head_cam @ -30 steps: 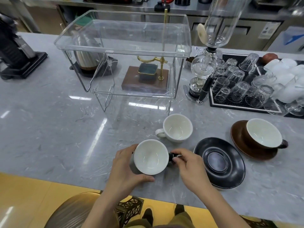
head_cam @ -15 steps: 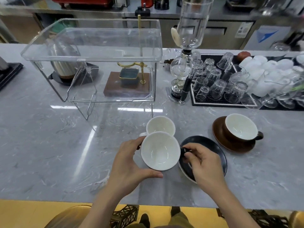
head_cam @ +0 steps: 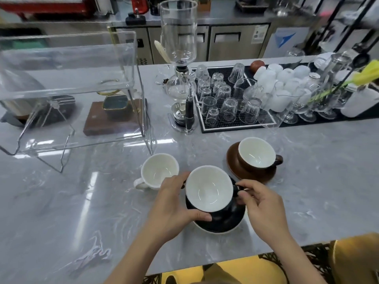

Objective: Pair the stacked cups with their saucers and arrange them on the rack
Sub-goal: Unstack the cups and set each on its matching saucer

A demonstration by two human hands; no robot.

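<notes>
Nearest to us, our left hand (head_cam: 174, 210) cups the left flank of the black cup (head_cam: 209, 189), thumb curled under its front rim, while our right hand (head_cam: 264, 208) pinches the cup's handle between thumb and fingertips. A second ago we held this cup over bare counter (head_cam: 82, 212), with the black saucer (head_cam: 223, 224) lying off to the right of our right hand; now the cup sits directly over that saucer, low enough that we cannot tell whether it has touched down. We judge the second pairing nearly done: what remains is to settle the cup and let go. Just beyond our left hand stands the white cup (head_cam: 158, 171), without a saucer that we can see. Beyond our right hand the brown cup (head_cam: 257, 153) rests on its brown saucer (head_cam: 242, 171), already paired. Farther off, up and left of our left hand, the clear rack (head_cam: 67, 64) holds no cups yet.
</notes>
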